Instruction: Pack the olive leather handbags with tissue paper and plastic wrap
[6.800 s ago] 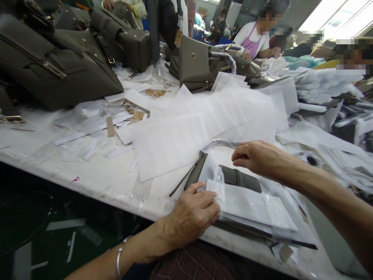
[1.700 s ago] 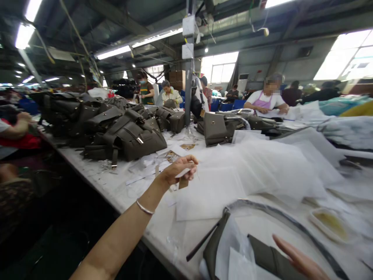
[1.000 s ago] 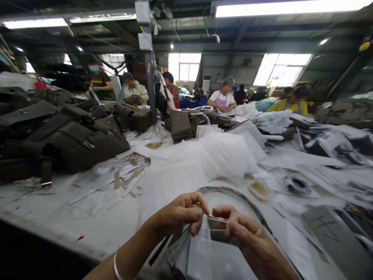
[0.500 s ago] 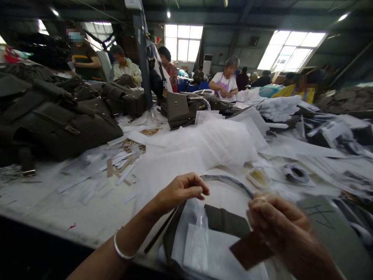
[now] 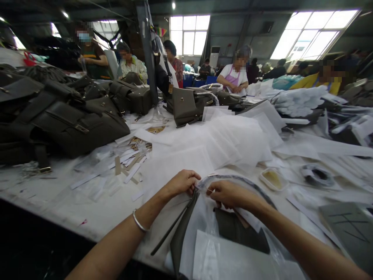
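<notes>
A dark bag (image 5: 240, 229) lies in front of me, with white sheets and clear plastic over it. Its wrapped handle (image 5: 244, 180) arches above. My left hand (image 5: 185, 182) is at the handle's left end, its fingers bent together there; whatever they pinch is too small to make out. Just to the right, my right hand (image 5: 225, 193) has curled fingers near the same end, and its grip is partly hidden. A brown piece (image 5: 241, 218) shows below my right hand, against the bag.
Dark bags (image 5: 72, 124) are heaped at the left. White sheets (image 5: 204, 142) spread beyond my hands. Paper strips (image 5: 131, 167) lie left, a yellowish tray (image 5: 274, 179) and a grey board (image 5: 348, 225) right. A person in a purple apron (image 5: 234, 76) and several others are across the table.
My right hand has moved left from the handle's right side to its left end, close to my left hand. The brown piece now lies lower behind it. The view has shifted slightly.
</notes>
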Motion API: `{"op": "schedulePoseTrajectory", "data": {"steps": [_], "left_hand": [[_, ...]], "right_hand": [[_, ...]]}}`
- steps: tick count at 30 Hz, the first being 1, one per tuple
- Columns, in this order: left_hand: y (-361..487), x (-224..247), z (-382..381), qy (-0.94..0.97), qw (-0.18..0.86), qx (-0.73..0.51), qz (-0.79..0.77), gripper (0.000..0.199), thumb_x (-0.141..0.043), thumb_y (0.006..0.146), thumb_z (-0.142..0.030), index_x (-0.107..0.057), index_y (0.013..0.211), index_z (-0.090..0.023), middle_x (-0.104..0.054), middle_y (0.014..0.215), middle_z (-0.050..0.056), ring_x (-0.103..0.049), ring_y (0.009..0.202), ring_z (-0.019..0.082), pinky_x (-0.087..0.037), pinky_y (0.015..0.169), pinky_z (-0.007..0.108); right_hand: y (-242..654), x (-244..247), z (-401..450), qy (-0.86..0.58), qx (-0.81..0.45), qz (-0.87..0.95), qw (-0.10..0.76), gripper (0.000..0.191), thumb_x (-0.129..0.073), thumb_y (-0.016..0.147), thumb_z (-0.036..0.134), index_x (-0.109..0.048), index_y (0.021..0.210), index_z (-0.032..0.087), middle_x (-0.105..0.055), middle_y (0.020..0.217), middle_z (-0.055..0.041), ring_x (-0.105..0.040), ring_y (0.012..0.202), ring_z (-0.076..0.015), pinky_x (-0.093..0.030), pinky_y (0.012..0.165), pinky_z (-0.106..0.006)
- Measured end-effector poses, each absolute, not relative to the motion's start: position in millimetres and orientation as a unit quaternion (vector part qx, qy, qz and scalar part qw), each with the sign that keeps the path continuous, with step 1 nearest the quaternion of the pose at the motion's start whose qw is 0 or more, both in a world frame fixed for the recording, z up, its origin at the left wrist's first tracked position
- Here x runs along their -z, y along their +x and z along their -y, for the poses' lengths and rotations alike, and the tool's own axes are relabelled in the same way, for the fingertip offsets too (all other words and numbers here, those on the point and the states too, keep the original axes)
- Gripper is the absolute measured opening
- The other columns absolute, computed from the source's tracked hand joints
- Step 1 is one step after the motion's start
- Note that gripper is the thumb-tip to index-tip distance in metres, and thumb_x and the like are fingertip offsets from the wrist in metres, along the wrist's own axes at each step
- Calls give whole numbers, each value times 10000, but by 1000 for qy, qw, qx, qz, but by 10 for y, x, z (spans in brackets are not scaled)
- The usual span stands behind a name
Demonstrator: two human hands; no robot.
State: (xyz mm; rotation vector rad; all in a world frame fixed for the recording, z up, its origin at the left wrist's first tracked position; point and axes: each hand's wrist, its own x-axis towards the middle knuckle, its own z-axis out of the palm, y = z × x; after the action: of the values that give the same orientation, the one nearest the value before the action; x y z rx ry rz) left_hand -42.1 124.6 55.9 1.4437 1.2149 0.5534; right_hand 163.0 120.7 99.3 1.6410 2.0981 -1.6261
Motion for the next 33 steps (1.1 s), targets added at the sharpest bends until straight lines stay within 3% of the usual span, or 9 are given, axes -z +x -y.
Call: {"op": "schedulePoseTrajectory", "data": {"steps": [4,8,12,14,18,21,25,29,33], "left_hand": [[-450,-604,-1236,636,553,-246,-479,395,-530,820,-309,-677,1138,-126,-655,724,26,-575,506,126,-487,510,233],[-467,-580,-1236,676,484,-273,-484,289,-578,794,-290,-736,1006,-173,-643,813,25,-556,572,116,-445,544,221],[-470,-579,-1224,719,413,-299,-472,135,-589,733,-201,-712,788,-192,-629,819,21,-578,766,161,-436,729,253],[-473,-570,-1218,730,393,-314,-463,107,-568,751,-229,-659,713,-189,-600,761,25,-553,749,179,-416,727,279],[-489,-481,-1282,721,362,-336,-486,231,-512,823,-403,-565,712,-207,-567,729,11,-524,699,196,-393,678,298],[-510,-427,-1328,707,405,-312,-489,339,-484,833,-524,-522,697,-215,-529,681,-15,-505,661,188,-389,645,286],[-561,-373,-1369,677,470,-313,-472,424,-515,820,-610,-519,685,-209,-498,673,-24,-492,665,179,-392,637,270],[-577,-356,-1385,622,524,-354,-462,443,-591,773,-628,-548,673,-198,-512,668,-20,-499,688,178,-411,665,265],[-555,-426,-1328,543,607,-372,-445,425,-657,727,-606,-574,683,-192,-554,657,-17,-500,655,163,-424,628,254]], "right_hand": [[1490,-783,-1257,460,665,-586,-61,205,-598,741,290,-639,904,173,-571,615,45,-446,452,-66,-357,457,-186],[1471,-643,-1232,422,744,-504,-119,256,-641,712,346,-586,896,177,-527,627,67,-408,437,-38,-375,467,-166],[1473,-672,-1197,418,769,-465,-133,254,-706,680,327,-584,841,173,-565,627,58,-451,444,-39,-396,473,-169],[1481,-736,-1203,428,767,-460,-128,226,-727,659,307,-588,768,167,-598,623,37,-497,457,-60,-427,487,-196],[1538,-852,-1262,470,729,-478,-139,138,-730,681,261,-640,719,163,-655,642,7,-548,484,-98,-416,480,-218],[1540,-885,-1234,512,677,-490,-198,132,-743,658,230,-651,740,181,-625,599,49,-530,481,-94,-388,473,-210],[1430,-855,-1140,564,599,-482,-301,302,-814,574,236,-584,768,206,-566,561,93,-516,501,-95,-377,487,-210],[1309,-878,-1094,544,585,-459,-389,461,-909,503,380,-558,744,202,-580,552,79,-496,498,-91,-367,507,-216],[1245,-968,-1073,445,702,-417,-367,489,-799,622,608,-615,712,164,-662,645,-15,-588,562,-137,-468,615,-287]]}}
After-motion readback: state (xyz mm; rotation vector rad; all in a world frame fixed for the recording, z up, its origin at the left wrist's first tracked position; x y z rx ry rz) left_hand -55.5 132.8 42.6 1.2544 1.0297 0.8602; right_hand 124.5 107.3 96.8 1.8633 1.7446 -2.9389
